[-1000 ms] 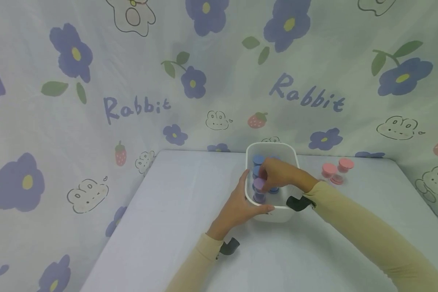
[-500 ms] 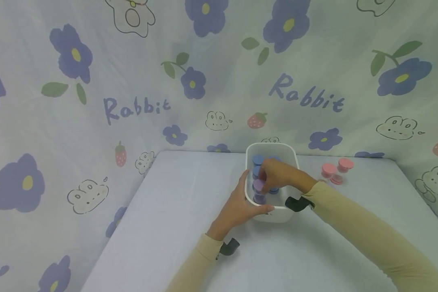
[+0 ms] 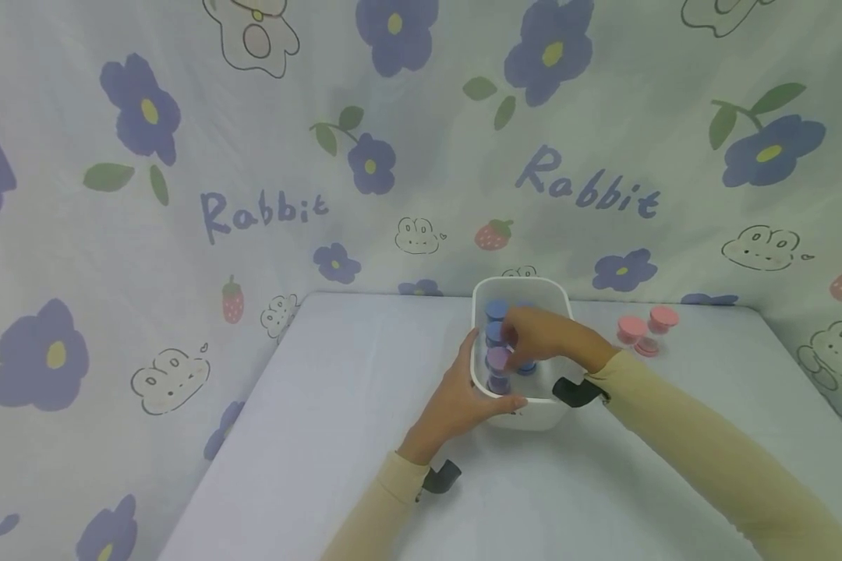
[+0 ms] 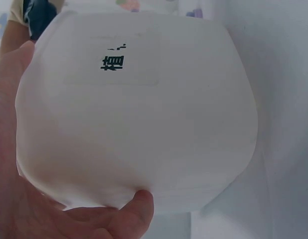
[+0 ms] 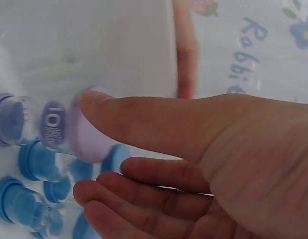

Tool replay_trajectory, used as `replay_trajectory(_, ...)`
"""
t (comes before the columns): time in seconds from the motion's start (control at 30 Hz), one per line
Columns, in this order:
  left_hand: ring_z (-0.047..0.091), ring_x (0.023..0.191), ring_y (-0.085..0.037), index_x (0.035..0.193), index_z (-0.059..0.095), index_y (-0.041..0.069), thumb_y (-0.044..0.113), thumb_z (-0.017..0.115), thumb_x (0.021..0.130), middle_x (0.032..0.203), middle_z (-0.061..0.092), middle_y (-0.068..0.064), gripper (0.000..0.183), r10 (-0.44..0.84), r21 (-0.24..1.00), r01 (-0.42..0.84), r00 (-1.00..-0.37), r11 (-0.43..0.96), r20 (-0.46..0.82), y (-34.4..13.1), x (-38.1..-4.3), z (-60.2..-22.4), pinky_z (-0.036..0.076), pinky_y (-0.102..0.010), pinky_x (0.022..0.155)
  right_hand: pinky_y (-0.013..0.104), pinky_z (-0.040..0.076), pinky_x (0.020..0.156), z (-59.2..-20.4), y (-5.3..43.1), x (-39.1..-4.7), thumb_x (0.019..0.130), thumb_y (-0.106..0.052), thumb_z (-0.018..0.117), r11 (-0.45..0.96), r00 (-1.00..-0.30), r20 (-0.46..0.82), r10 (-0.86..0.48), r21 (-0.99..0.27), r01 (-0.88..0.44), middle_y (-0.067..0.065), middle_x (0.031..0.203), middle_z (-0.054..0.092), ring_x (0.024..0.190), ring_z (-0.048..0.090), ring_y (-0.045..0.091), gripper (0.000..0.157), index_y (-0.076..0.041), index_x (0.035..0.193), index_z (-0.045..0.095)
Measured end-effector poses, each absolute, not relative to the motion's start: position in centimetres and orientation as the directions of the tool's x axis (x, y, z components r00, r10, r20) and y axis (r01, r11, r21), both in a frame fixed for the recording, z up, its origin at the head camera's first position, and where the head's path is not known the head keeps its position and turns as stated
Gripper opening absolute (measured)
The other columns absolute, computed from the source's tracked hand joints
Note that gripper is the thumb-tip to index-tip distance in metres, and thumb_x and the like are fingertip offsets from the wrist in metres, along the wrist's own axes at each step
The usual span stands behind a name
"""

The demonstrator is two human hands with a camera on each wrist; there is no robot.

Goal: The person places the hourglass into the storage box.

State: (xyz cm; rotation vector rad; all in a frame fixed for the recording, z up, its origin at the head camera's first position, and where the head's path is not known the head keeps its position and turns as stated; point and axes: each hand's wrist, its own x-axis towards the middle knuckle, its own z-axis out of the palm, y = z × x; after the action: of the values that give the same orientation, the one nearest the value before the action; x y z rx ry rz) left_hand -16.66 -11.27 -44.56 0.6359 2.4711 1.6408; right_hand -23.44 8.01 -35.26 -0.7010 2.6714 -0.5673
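A white plastic box (image 3: 533,417) stands on the table, with Chinese lettering on its wall in the left wrist view. My left hand (image 3: 456,405) grips its near left corner, thumb along the near wall and fingers on the left side. My right hand (image 3: 543,336) reaches inside over the left row. There, the thumb (image 5: 144,119) overlaps the purple cap (image 5: 91,132) of a small clear bottle marked 10; the other fingers lie loosely curled, apart from the cap. Blue-capped bottles (image 3: 496,310) stand behind it, several more partly hidden by my hand.
Several small pink-capped pieces (image 3: 631,327) sit on the white table (image 3: 365,374), right of the box. A printed cloth (image 3: 421,156) with flowers and rabbits hangs behind the table. Both wrists carry a black camera mount (image 3: 442,477).
My right hand has shifted slightly right, and its fingertips show a little more apart from the purple cap. The left hand and the box stay in place; the view tilts slightly.
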Motion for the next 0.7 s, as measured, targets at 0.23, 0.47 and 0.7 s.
replay_trajectory(0.23, 0.048, 0.145, -0.017, 0.159, 0.003, 0.053, 0.055, 0.088, 0.076, 0.166, 0.037, 0.005, 0.118, 0.387, 0.901, 0.265, -0.914, 0.342, 0.121, -11.3, -16.5, -44.5, 0.042, -0.057, 0.118, 0.038, 0.063, 0.081, -34.0, 10.2, -23.4, 0.083, -0.021, 0.085, 0.725, -0.836, -0.058, -0.545, -0.532, -0.436, 0.012, 0.102, 0.076, 0.093, 0.071, 0.024, 0.039, 0.003, 0.112, 0.075)
replay_trajectory(0.47, 0.047, 0.145, -0.019, 0.158, 0.004, 0.053, 0.054, 0.089, 0.075, 0.166, 0.038, 0.004, 0.12, 0.389, 0.911, 0.259, -0.913, 0.32, 0.123, -11.2, -16.6, -44.6, 0.04, -0.059, 0.119, 0.041, 0.064, 0.082, -32.6, 13.0, -21.6, 0.09, -0.021, 0.079, 0.692, -0.881, 0.032, -0.473, -0.605, -0.393, 0.009, 0.106, 0.077, 0.094, 0.073, 0.022, 0.028, -0.004, 0.113, 0.076)
replay_trajectory(0.7, 0.044, 0.147, -0.017, 0.162, 0.004, 0.047, 0.057, 0.089, 0.074, 0.168, 0.034, 0.006, 0.122, 0.379, 0.903, 0.245, -0.92, 0.353, 0.101, -11.2, -16.5, -44.3, 0.04, -0.057, 0.12, 0.04, 0.061, 0.083, -31.7, 16.8, -19.6, 0.095, -0.034, 0.076, 0.721, -0.957, 0.063, -0.282, -0.645, -0.255, 0.013, 0.115, 0.075, 0.101, 0.071, 0.025, 0.039, -0.007, 0.123, 0.072)
